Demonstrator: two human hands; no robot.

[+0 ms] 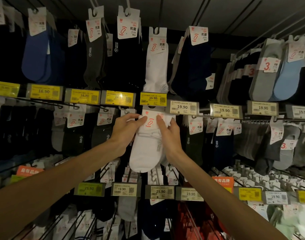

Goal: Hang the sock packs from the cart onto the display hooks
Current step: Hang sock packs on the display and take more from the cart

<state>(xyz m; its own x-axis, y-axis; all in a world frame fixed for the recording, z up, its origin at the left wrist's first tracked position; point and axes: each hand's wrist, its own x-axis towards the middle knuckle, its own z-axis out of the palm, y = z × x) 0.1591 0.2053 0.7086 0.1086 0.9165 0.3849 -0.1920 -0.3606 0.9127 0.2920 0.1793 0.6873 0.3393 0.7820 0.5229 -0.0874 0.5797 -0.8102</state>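
1. My left hand (124, 131) and right hand (169, 134) each pinch the white pack (146, 148) by its card, thumbs in front.
2. The pack sits just under a yellow tag (153, 98), which covers the card's top.
3. Dark packs (73, 135) hang close on either side.

Both arms reach up and forward, the left forearm (61, 170) and right forearm (217, 184) converging toward the grip. The left hand (125, 132) pinches the left edge of a white sock pack (146, 148), thumb laid across the front of its card, fingers (129, 116) curled over the top corner. The right hand (170, 134) pinches the opposite edge, thumb on the front, fingers wrapped behind.
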